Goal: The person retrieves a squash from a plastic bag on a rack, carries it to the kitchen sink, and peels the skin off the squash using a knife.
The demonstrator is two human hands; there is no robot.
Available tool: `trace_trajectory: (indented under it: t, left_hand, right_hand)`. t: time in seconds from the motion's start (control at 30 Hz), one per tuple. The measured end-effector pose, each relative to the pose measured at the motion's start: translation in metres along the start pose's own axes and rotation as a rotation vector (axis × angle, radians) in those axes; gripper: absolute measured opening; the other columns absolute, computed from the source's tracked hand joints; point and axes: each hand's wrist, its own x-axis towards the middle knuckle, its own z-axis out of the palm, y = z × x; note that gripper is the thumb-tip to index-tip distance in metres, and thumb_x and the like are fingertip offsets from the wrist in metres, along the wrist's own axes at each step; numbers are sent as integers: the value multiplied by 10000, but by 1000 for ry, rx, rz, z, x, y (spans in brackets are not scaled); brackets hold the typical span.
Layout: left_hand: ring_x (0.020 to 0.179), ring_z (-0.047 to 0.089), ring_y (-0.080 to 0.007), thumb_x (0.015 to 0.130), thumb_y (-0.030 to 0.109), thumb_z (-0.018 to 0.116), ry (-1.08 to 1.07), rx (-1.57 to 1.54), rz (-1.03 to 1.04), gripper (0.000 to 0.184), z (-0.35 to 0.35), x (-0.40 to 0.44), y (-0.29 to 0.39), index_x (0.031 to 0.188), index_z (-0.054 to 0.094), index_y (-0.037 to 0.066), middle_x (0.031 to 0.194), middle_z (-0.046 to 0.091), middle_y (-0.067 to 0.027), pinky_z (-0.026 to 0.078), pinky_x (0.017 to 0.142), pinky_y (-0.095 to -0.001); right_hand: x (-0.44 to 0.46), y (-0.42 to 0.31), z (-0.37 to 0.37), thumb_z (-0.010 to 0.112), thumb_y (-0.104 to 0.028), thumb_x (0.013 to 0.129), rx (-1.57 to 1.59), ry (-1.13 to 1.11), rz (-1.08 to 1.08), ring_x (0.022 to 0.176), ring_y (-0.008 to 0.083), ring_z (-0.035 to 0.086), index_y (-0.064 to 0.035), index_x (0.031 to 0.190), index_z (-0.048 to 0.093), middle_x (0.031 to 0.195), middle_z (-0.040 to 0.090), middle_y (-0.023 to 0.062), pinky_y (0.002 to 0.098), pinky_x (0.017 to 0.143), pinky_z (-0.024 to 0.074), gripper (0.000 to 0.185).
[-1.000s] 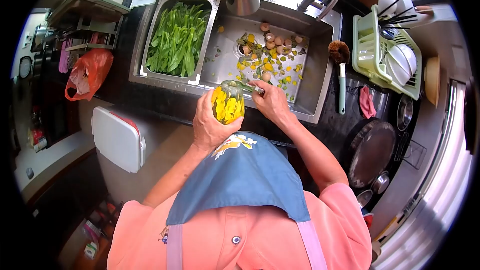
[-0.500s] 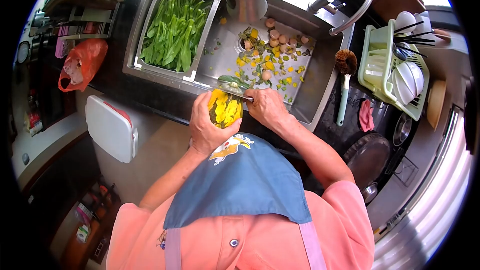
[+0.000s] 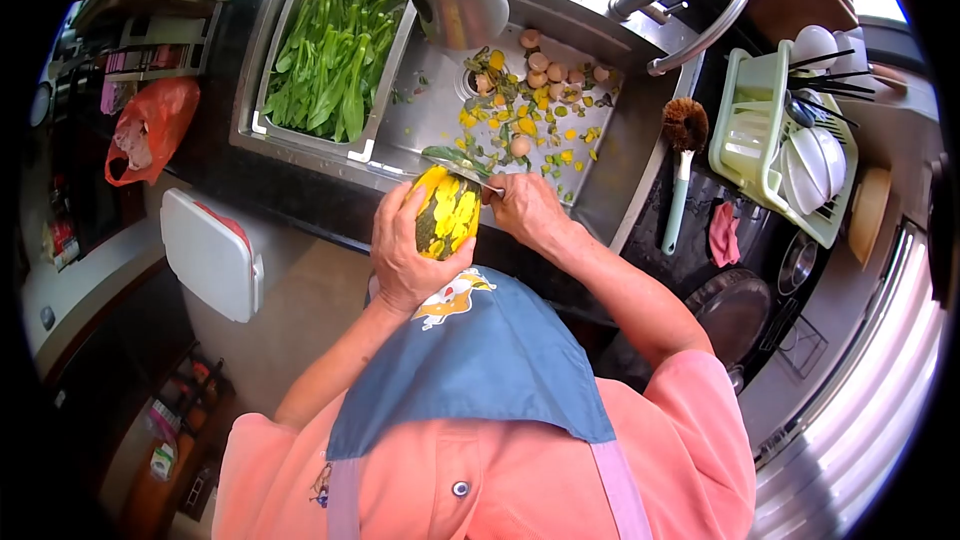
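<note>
My left hand (image 3: 402, 252) is wrapped round a pumpkin (image 3: 447, 218), dark green with patches of bare yellow flesh. In my right hand (image 3: 533, 208) is a knife (image 3: 462, 171), its handle mostly hidden by the fingers. The blade lies against the top of the pumpkin, at the front edge of the sink (image 3: 610, 180). Beside the blade is a green strip of peel (image 3: 445, 153). Below, on the sink floor, are scattered yellow and green peelings (image 3: 527, 127) and several eggshells (image 3: 557, 72).
Leafy greens (image 3: 335, 60) fill a metal basin on the left. A faucet (image 3: 728, 25) arches over the sink's right side. Farther right are a scrub brush (image 3: 685, 150), a pink cloth (image 3: 725, 232) and a green dish rack (image 3: 745, 155). A red bag (image 3: 155, 130) hangs at left.
The knife blade has moved over the pumpkin's top, and the pumpkin is turned slightly. Both hands stay closed on what they hold. The whole view has shifted a little.
</note>
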Motion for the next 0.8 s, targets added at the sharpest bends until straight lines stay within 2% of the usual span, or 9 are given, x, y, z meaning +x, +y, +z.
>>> trace_trajectory:
  t: [0.23, 0.5, 0.63, 0.73, 0.77, 0.8]
  left_hand:
    - [1214, 562, -412, 643, 304, 904, -37, 49, 7, 866, 2, 7, 3, 1368, 509, 44, 1356, 531, -209, 487, 1029, -494]
    - [1228, 555, -418, 643, 267, 909, -31, 49, -26, 883, 4, 12, 5, 1385, 494, 27, 1364, 535, -218, 478, 1047, -491]
    - [1224, 560, -417, 645, 266, 909, -52, 42, -12, 881, 2, 11, 7, 1385, 497, 23, 1349, 546, -223, 478, 1045, -492]
    - [1221, 567, -414, 646, 259, 905, -29, 56, -50, 869, 7, 12, 6, 1379, 504, 21, 1349, 551, -222, 478, 1044, -492]
    - [1215, 573, -414, 648, 249, 901, -15, 48, -55, 857, 6, 12, 6, 1376, 510, 20, 1350, 554, -223, 477, 1044, -489]
    - [1214, 574, -414, 650, 248, 900, -6, 51, -43, 857, 6, 14, 5, 1378, 509, 21, 1349, 555, -223, 478, 1043, -487]
  right_hand:
    - [-8, 11, -19, 584, -68, 836, 42, -143, 77, 808, 456, 707, -77, 879, 755, 803, 713, 252, 540, 761, 559, 176]
    - [22, -1, -18, 610, -136, 897, -71, -139, 54, 852, 463, 711, -15, 894, 751, 860, 720, 278, 554, 791, 565, 186]
    - [-7, -1, -27, 606, -160, 908, -59, -148, 131, 878, 459, 713, 5, 902, 744, 883, 726, 273, 553, 799, 567, 215]
    - [10, 7, -13, 625, -149, 905, -30, -109, 102, 837, 474, 705, -7, 908, 739, 857, 710, 291, 563, 757, 556, 182]
    - [20, 6, -8, 612, -157, 896, -62, -135, 103, 902, 459, 714, -3, 909, 748, 910, 734, 263, 550, 818, 570, 206]
    - [27, 3, -9, 611, -156, 895, -69, -137, 95, 902, 460, 714, 0, 906, 747, 914, 734, 264, 548, 817, 571, 207]
